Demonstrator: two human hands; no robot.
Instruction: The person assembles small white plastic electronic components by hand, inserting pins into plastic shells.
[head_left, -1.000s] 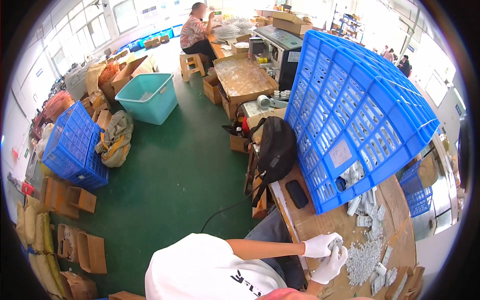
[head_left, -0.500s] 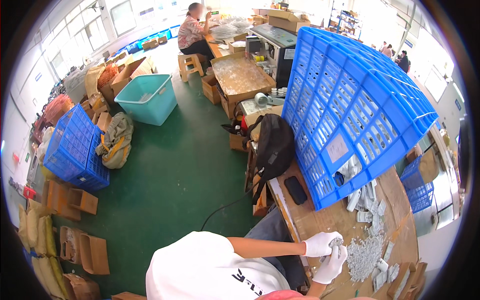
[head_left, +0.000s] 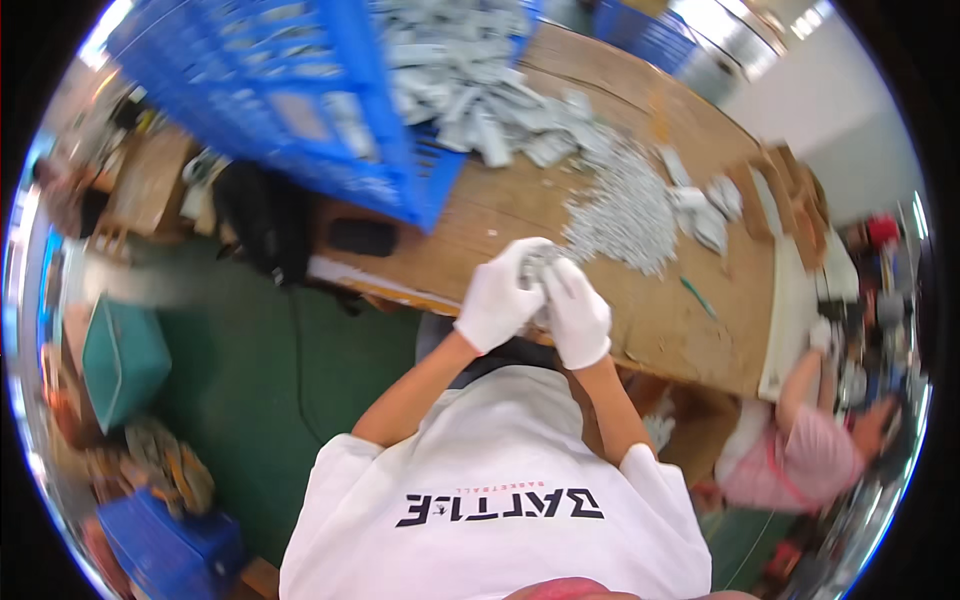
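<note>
Together, the left hand [head_left: 502, 293] and right hand [head_left: 578, 312] have a curled, closed grip on a grey piece [head_left: 541, 264]

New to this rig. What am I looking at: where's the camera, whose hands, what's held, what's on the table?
No robot here: a person works with two white-gloved hands, the left hand and right hand. The view comes from the left of two fisheye cameras worn on their head, looking down, so straight edges bend near the rim.

Between the fingers is a greyish item, too blurred to identify. On the brown tabletop are a heap of small light-grey pieces, larger grey parts, a tilted blue plastic crate, a flat black object and a thin green stick-like object.
</note>
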